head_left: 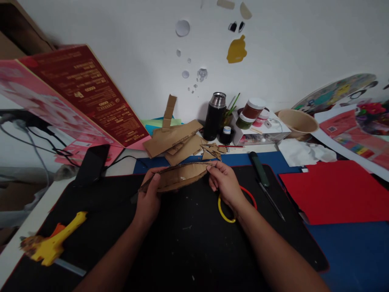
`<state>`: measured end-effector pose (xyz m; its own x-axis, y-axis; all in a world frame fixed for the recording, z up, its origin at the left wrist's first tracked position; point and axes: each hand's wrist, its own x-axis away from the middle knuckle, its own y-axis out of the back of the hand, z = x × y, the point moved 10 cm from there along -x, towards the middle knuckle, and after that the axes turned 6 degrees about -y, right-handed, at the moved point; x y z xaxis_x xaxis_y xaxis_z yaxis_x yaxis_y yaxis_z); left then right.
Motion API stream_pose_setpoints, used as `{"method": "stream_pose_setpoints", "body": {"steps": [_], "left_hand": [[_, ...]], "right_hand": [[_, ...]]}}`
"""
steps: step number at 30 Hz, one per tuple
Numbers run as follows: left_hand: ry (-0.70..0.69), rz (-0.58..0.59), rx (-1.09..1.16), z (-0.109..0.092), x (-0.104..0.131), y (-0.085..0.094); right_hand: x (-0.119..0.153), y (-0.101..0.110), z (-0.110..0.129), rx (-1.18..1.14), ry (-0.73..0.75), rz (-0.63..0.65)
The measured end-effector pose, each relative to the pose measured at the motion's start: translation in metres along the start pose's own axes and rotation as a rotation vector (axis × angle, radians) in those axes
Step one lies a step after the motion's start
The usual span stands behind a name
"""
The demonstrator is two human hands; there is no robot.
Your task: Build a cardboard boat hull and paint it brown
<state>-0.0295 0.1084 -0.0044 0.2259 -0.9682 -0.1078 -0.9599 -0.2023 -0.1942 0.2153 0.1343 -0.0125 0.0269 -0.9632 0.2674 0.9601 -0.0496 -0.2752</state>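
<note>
A boat-shaped cardboard piece [179,177] with raised edges and pointed ends is held level above the black mat [188,243]. My left hand [148,198] grips its left end, thumb on the near edge and fingers behind. At the right tip, my right hand [223,180] pinches the cardboard between thumb and forefinger. Under my right wrist, a red and yellow ring [224,213] lies on the mat, partly hidden. To the right rest a dark green utility knife [259,168] and a slim pen-like tool [275,201]. A yellow hot glue gun [57,243] lies at the left.
Cardboard scraps [182,144] are piled behind the mat, beside a black thermos [214,115] and a small ink bottle [226,135]. Paint jars [252,109] stand on a box. Red paper [337,192] lies right; a pink and red box [85,97] stands left, near a phone [92,164].
</note>
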Motion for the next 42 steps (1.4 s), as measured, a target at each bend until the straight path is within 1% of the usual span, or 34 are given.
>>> {"method": "stream_pose_setpoints", "body": {"steps": [2,5,7,9,11,13,16,18,20,23,25,26,28,30,32,35,37,40,42], "left_hand": [[0.150,0.124,0.193,0.008,0.003,-0.017],[0.259,0.297,0.360,0.002,0.007,-0.032],[0.333,0.406,0.452,-0.002,0.010,-0.036],[0.400,0.508,0.517,-0.004,0.013,-0.037],[0.430,0.557,0.541,-0.004,0.013,-0.033],[0.476,0.579,0.523,0.002,0.015,-0.031],[0.573,0.617,0.442,0.014,0.026,-0.037],[0.625,0.651,0.356,0.021,0.036,-0.045],[0.661,0.661,0.246,0.027,0.046,-0.051],[0.731,0.639,0.079,0.035,0.057,-0.054],[0.723,0.574,0.024,0.039,0.057,-0.053],[0.686,0.537,0.000,0.039,0.054,-0.052],[0.559,0.464,-0.042,0.037,0.043,-0.050],[0.424,0.417,-0.079,0.032,0.034,-0.048],[0.351,0.416,-0.103,0.030,0.031,-0.049],[0.307,0.447,-0.124,0.029,0.032,-0.054],[0.260,0.442,-0.151,0.027,0.032,-0.055],[0.175,0.430,-0.217,0.024,0.030,-0.054],[0.146,0.430,-0.251,0.023,0.030,-0.055]], "right_hand": [[0.000,0.002,0.004,-0.011,0.011,-0.005],[0.001,0.004,0.011,-0.032,0.036,-0.011],[0.001,0.005,0.014,-0.028,0.051,0.003],[0.001,0.005,0.016,-0.014,0.063,0.013],[0.000,0.007,0.017,0.001,0.072,0.012],[0.000,0.007,0.017,0.026,0.080,0.015],[0.000,0.001,0.014,0.096,0.078,0.050],[0.002,-0.006,0.008,0.138,0.059,0.087],[0.005,-0.014,0.002,0.173,0.044,0.122],[0.008,-0.022,-0.003,0.196,0.042,0.150],[0.009,-0.025,-0.006,0.194,0.028,0.162],[0.009,-0.027,-0.007,0.193,0.014,0.168],[0.009,-0.029,-0.011,0.201,-0.017,0.184],[0.010,-0.031,-0.015,0.215,-0.032,0.191],[0.010,-0.031,-0.016,0.239,-0.020,0.182],[0.012,-0.033,-0.017,0.290,0.008,0.173],[0.013,-0.035,-0.018,0.332,0.018,0.175],[0.016,-0.037,-0.017,0.441,0.057,0.174],[0.018,-0.039,-0.016,0.514,0.075,0.169]]}}
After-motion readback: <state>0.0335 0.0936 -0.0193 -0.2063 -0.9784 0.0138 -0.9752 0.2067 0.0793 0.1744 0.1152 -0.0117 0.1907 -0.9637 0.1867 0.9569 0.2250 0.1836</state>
